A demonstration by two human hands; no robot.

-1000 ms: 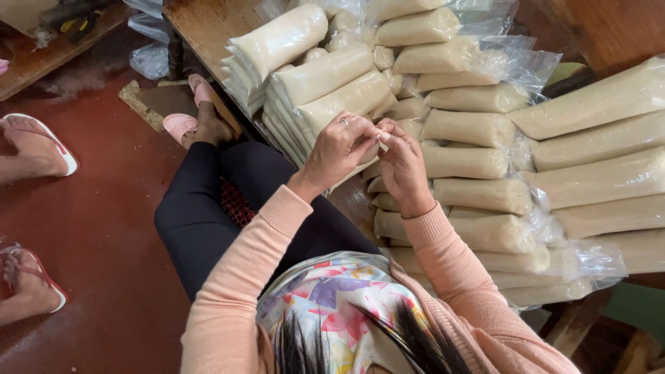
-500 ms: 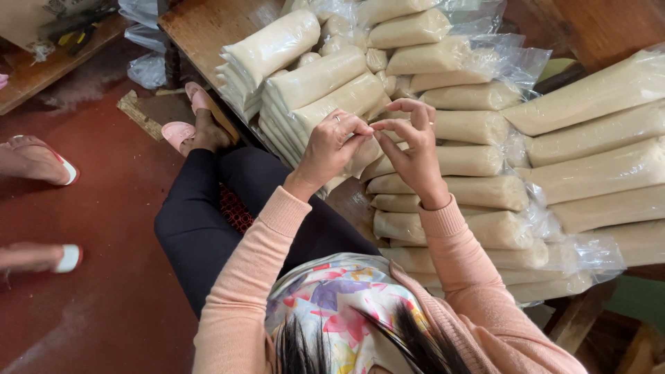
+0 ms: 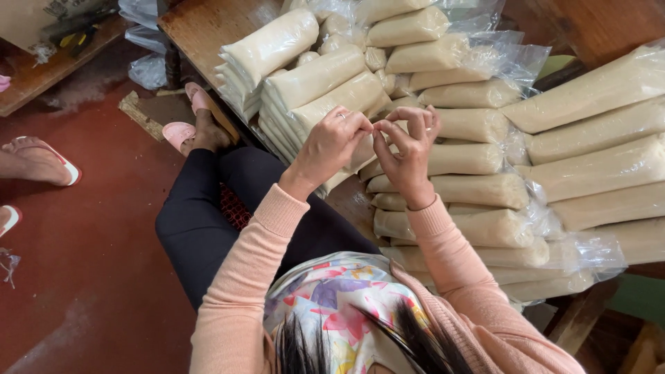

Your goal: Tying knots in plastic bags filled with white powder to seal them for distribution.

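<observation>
Both hands, left [image 3: 331, 144] and right [image 3: 409, 149], pinch something tiny between fingertips, above soft, slippery filled bags [image 3: 457, 190]; probably best gripped at the plastic neck.

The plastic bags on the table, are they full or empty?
Full. The bags are plump with pale filling, lying on their sides in stacks on the wooden table; only their loose clear ends look empty.

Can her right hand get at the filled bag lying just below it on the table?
Probably yes: the right hand hovers directly over that bag, nothing between, though its fingertips are pinched together with the left hand.
</observation>
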